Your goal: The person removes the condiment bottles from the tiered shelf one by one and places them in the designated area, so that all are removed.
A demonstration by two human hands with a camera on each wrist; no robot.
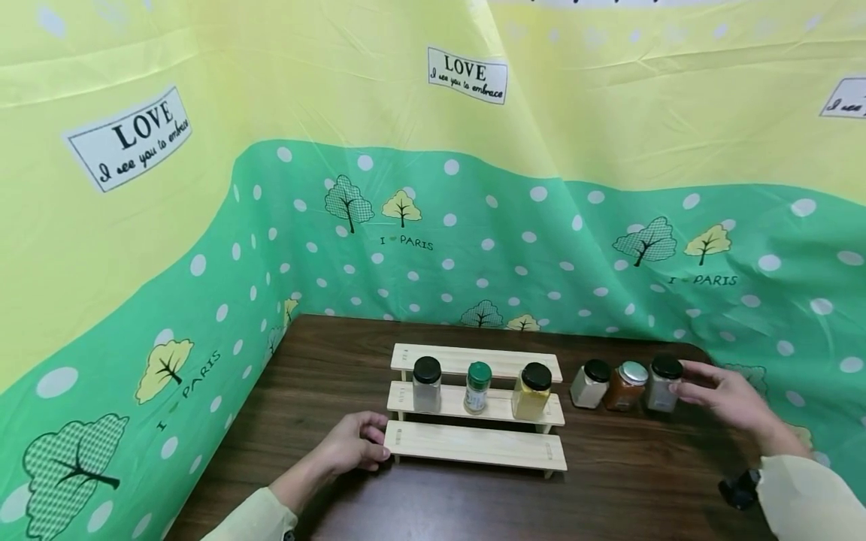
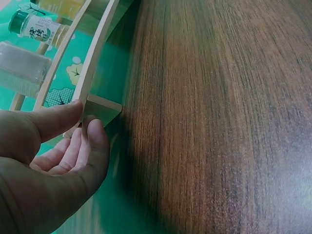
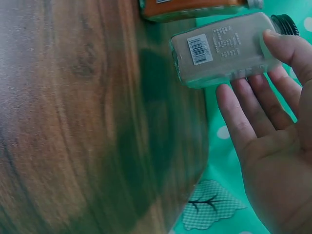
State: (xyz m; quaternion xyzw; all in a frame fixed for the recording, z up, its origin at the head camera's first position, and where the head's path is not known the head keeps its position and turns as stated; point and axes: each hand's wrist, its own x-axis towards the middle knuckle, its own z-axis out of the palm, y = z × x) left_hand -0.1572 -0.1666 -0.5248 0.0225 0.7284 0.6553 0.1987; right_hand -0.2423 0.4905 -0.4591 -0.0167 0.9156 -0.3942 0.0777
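Observation:
My left hand [image 1: 353, 443] pinches the left end of a three-tier wooden rack [image 1: 473, 445] at its lowest shelf. In the left wrist view, the thumb lies at the board's edge with the fingers curled beside it. On the middle shelf stand a greyish jar with a black lid [image 1: 427, 385], a small green-capped shaker [image 1: 476, 388] and a yellow-filled jar [image 1: 531, 391]. Off to the right, my right hand [image 1: 727, 398] holds a black-lidded spice jar [image 3: 219, 48] of grey-brown powder. Its thumb presses near the jar's shoulder and the fingers are on the other side.
Beside the held jar stand an orange-red spice jar with a silver lid [image 1: 626, 386] and a pale-powder jar with a black lid [image 1: 590, 384]. The dark wooden table [image 1: 325, 353] meets a green and yellow printed cloth [image 1: 406, 278] behind and at the sides.

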